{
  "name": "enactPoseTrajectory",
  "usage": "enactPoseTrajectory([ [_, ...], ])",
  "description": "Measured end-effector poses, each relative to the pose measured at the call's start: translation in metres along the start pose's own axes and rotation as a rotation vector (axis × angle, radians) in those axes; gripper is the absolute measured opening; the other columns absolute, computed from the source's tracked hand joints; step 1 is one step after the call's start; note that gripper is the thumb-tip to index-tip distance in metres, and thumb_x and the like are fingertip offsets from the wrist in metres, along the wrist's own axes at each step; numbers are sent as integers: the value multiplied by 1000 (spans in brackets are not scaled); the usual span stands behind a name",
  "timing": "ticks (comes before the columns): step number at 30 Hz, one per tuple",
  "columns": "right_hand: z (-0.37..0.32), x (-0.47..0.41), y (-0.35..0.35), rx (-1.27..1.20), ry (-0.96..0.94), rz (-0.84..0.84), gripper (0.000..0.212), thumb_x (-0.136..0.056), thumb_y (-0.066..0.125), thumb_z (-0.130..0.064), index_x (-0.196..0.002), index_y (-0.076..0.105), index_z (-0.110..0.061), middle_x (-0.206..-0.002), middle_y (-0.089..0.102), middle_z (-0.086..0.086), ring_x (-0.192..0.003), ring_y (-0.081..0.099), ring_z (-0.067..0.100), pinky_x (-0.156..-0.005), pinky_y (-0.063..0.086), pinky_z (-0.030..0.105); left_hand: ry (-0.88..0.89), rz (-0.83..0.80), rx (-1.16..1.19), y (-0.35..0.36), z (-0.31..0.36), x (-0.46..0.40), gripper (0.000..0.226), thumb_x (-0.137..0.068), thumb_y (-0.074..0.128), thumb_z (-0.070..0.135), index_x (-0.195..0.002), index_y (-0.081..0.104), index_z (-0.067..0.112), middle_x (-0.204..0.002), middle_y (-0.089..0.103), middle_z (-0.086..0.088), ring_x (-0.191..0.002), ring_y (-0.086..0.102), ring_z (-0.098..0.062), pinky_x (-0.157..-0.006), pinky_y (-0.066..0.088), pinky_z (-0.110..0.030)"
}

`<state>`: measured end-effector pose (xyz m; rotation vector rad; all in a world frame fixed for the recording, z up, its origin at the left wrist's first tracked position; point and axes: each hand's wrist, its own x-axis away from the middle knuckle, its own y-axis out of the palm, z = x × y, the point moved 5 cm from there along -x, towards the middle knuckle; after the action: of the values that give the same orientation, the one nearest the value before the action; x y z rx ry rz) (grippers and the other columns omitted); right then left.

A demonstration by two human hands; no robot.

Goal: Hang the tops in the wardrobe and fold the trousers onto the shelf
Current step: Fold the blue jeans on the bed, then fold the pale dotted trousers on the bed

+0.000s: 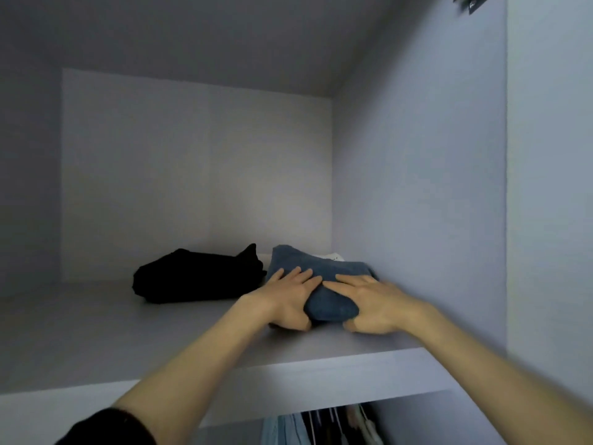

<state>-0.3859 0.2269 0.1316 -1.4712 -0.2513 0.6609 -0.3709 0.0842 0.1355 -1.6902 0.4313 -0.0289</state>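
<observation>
Folded blue trousers [321,268] lie on the wardrobe shelf [160,342], close to its right wall. My left hand [288,297] holds their near left end, fingers spread on top and thumb underneath. My right hand [369,303] holds the near right end the same way. A folded black garment [195,276] sits on the shelf just left of the blue trousers.
A bit of white fabric [333,256] shows behind the blue trousers. The wardrobe's right wall [417,187] stands close to my right hand. Below the shelf, several hung clothes [321,425] are partly visible. Bare shelf stretches to the left.
</observation>
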Motion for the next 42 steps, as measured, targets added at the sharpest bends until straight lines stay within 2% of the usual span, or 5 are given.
enactPoseTrajectory([
  [14,20,0,25,-283,129,-79,74,-87,43,-36,-148,3,-40,-158,-11,-9,-143,-17,12,-113,-16,48,-105,6,118,21,9,17,68,-98,27,48,-150,-2,15,-158,-10,-3,-143,-16,-19,-114,-10,-32],
  [24,-38,110,41,-20,175,327,52,-101,23,-41,-149,21,-20,-158,15,1,-143,15,16,-116,8,35,-68,307,60,26,65,95,49,-99,26,40,-144,30,21,-152,29,-1,-138,28,-18,-108,21,-33],
  [27,-62,154,62,-60,168,309,54,-101,29,-39,-150,17,-19,-158,9,4,-144,13,17,-117,12,33,12,488,6,47,84,134,53,-95,37,33,-144,26,17,-151,26,-6,-139,21,-23,-113,9,-39],
  [35,-142,370,146,-444,669,326,43,-100,42,-21,-142,36,-13,-149,35,1,-133,38,18,-105,20,12,498,193,665,132,199,264,39,-98,41,21,-137,43,15,-140,44,1,-130,38,-14,-106,23,-20],
  [42,-220,590,148,-409,1142,281,40,-99,42,-25,-139,41,-21,-141,45,-2,-122,49,17,-99,39,28,867,-175,783,149,332,397,38,-100,38,24,-137,42,22,-139,45,6,-124,44,-14,-103,36,-28],
])
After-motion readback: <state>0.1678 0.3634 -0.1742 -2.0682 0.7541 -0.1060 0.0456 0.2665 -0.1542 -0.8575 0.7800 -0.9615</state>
